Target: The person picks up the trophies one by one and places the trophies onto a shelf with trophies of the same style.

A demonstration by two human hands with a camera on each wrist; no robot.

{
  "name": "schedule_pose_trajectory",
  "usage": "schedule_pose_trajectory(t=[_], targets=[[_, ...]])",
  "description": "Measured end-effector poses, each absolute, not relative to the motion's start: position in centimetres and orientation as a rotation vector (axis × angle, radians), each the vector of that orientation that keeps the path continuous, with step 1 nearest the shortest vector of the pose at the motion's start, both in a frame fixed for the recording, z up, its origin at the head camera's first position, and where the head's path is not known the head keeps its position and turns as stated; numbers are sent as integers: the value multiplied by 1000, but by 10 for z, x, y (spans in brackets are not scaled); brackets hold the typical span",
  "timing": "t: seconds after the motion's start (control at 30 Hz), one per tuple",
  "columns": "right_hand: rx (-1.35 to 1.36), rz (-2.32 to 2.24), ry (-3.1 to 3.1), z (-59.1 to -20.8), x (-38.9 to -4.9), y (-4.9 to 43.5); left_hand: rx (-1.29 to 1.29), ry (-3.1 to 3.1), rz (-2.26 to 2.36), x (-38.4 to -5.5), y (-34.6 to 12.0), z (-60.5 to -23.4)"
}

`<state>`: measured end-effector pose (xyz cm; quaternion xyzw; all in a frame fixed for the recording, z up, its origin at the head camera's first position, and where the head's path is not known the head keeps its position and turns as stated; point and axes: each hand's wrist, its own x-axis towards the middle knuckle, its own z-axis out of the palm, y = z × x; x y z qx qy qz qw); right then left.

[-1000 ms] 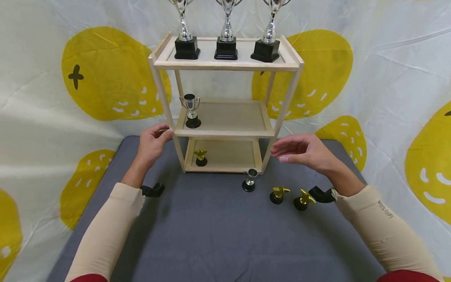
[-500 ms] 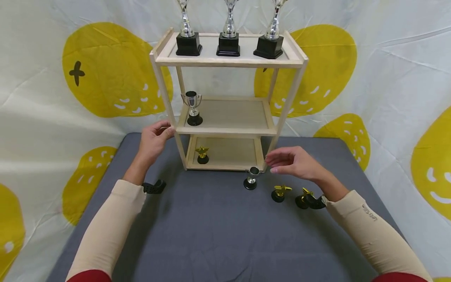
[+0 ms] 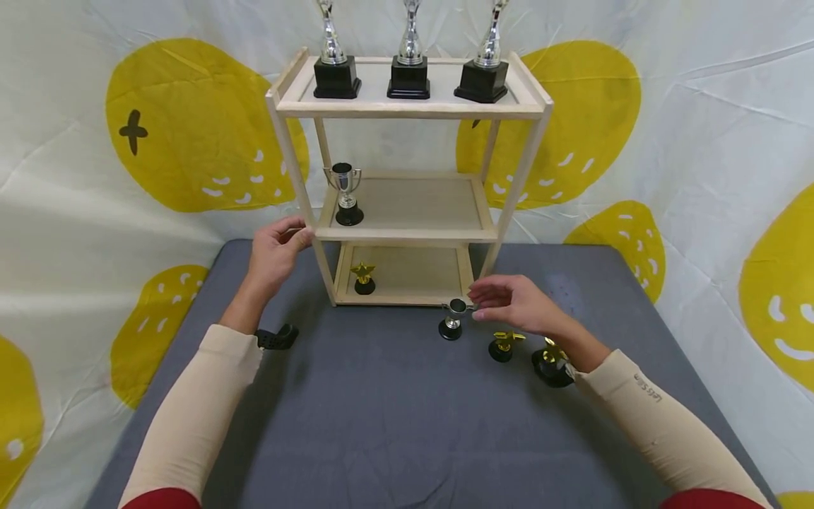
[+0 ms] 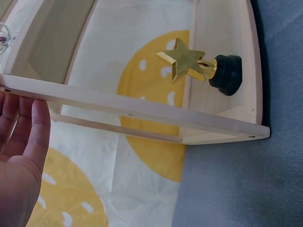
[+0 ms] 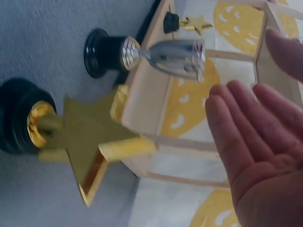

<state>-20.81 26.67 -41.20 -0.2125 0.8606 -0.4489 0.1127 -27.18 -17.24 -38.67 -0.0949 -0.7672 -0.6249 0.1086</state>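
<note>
Wooden rack [image 3: 407,235]: stands on the grey tabletop [image 3: 381,410], its left post [image 3: 293,170] against my left hand [image 3: 273,254].
Left fingers [image 4: 40,132]: loosely extended, touching the post without wrapping it; some tips are hidden behind the wood.
Right hand [image 3: 515,300]: hovers above the tabletop, just beside the small silver cup [image 3: 453,316].
Right fingers [image 5: 232,127]: slightly bent, close together, my thumb spread well away, holding nothing.
Small silver cup: upright on the tabletop, before the rack's right front corner.
Gold stars: two star trophies [image 3: 502,341] on the tabletop, nearer me and further right than the cup.
Bottom board: one gold star trophy [image 3: 364,276] at its left.
Middle board: a silver trophy cup [image 3: 346,194], also left.
Top board: three tall trophies [image 3: 410,71] on black bases.
</note>
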Motion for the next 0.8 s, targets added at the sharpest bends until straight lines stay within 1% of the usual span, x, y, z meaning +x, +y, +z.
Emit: schedule_pose_trajectory(t=[0.33,0.8], targets=[[-504,-1315,2573,-423,-207,255,-278,-2252,-1847,-271,-173,-387],[-479,-1249,2628,-435,-210,243,-280,-2269,-1835,-269,-171,-386]])
